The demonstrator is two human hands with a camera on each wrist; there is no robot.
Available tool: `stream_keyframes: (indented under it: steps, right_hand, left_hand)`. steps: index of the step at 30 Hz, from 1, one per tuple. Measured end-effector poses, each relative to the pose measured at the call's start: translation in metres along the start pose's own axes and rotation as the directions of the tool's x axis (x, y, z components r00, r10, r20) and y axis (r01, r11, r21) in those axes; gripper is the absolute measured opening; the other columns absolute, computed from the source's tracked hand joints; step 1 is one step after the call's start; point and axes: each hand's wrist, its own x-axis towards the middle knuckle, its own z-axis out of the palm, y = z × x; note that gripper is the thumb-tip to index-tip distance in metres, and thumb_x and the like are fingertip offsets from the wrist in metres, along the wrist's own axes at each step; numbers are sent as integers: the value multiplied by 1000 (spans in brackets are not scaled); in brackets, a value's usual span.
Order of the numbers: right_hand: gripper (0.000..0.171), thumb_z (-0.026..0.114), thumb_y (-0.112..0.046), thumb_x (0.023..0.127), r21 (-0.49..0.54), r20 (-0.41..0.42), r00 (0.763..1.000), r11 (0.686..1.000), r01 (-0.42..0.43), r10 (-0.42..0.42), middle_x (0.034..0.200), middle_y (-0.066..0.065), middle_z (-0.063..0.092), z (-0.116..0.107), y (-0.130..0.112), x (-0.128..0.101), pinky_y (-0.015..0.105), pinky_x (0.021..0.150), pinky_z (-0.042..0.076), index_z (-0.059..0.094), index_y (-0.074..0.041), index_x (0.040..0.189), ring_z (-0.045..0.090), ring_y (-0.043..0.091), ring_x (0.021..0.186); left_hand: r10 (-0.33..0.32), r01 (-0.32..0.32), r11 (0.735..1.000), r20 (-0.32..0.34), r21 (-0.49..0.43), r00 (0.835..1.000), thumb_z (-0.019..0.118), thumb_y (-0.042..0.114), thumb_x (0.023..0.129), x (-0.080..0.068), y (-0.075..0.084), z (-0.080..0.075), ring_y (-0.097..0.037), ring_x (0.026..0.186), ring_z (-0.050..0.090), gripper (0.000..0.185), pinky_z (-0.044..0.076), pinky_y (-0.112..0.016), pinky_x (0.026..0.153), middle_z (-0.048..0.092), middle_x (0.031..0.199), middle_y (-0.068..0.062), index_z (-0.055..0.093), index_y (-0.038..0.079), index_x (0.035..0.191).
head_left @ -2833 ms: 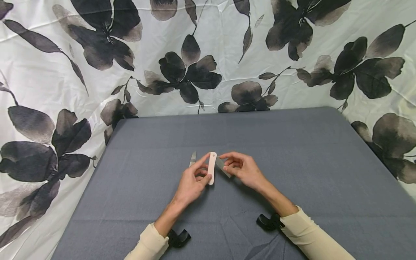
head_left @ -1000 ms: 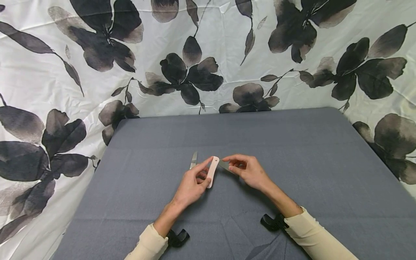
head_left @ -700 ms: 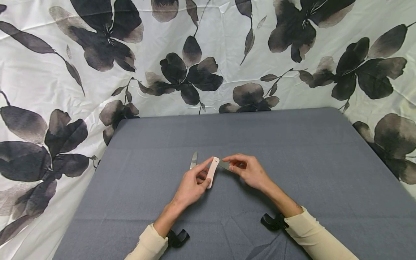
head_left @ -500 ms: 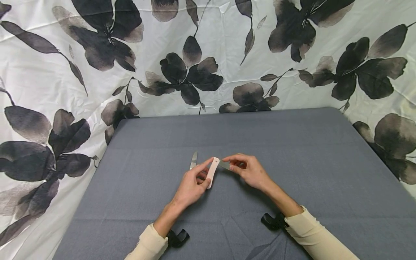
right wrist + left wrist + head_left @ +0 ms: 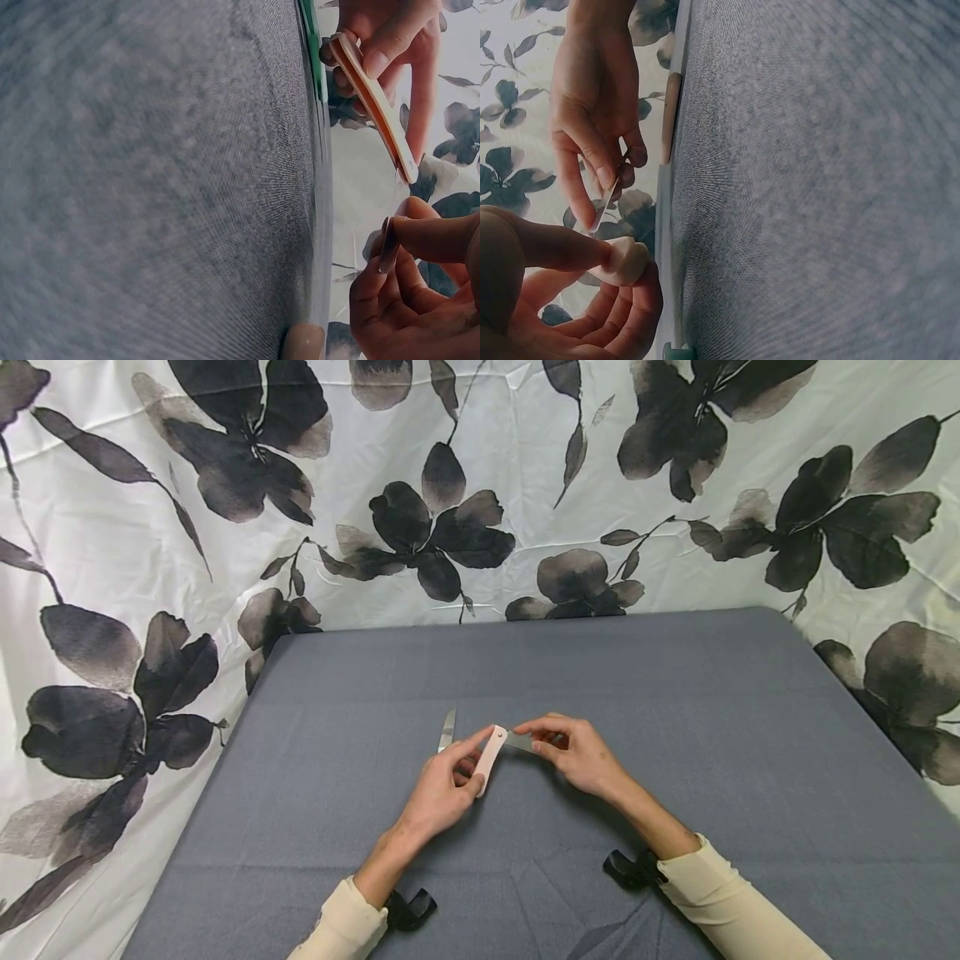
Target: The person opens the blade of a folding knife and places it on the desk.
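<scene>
A folding pocket knife (image 5: 491, 762) with a pale pink handle is held up over the table between both hands, its blade (image 5: 519, 742) partly swung out. My left hand (image 5: 442, 785) grips the handle, index finger at the pivot end and thumb near the other end. The blade is pinched between the thumb and fingers of my right hand (image 5: 581, 756), as the right wrist view shows with the blade (image 5: 388, 251). Just beyond the left hand a second metal blade (image 5: 447, 731) points away; its lower end is hidden by that hand.
The grey cloth-covered table (image 5: 360, 677) spreads around the hands, with a floral sheet (image 5: 540, 460) behind it. A green thing (image 5: 313, 49) lies on the table on the left-hand side. A tan rounded thing (image 5: 672, 116) lies towards the right hand.
The handle has tilted to the right at its top, and the blade has swung further out from it. My right hand has shifted slightly to the right. The second blade has stayed put.
</scene>
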Motion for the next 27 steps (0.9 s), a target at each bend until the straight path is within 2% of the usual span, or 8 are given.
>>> stream_keyframes:
  steps: [16,23,27]
  right_hand:
    - [29,65,2,99,-43,6,1000,999,-12,13,116,15,72,-2,-2,0,27,71,52,78,-15,119,65,27,84]
    - [28,66,-2,100,-66,15,999,997,-45,47,119,7,73,-3,-3,0,27,71,52,79,-19,118,65,26,85]
    - [28,66,-3,100,-71,22,999,996,-45,47,120,6,72,-3,-4,-1,29,72,52,79,-19,119,64,24,86]
  left_hand:
    - [6,-7,998,13,57,1000,66,-4,91,0,-1,1,-11,84,63,67,54,-24,74,69,109,-8,58,26,151]
    - [11,-12,997,11,80,1000,65,-4,91,-1,-2,2,-11,82,61,66,52,-23,73,69,107,-7,58,26,150]
    - [10,-12,996,16,93,1000,65,-4,93,-1,-2,2,-10,81,61,65,52,-23,71,69,107,-7,58,26,150]
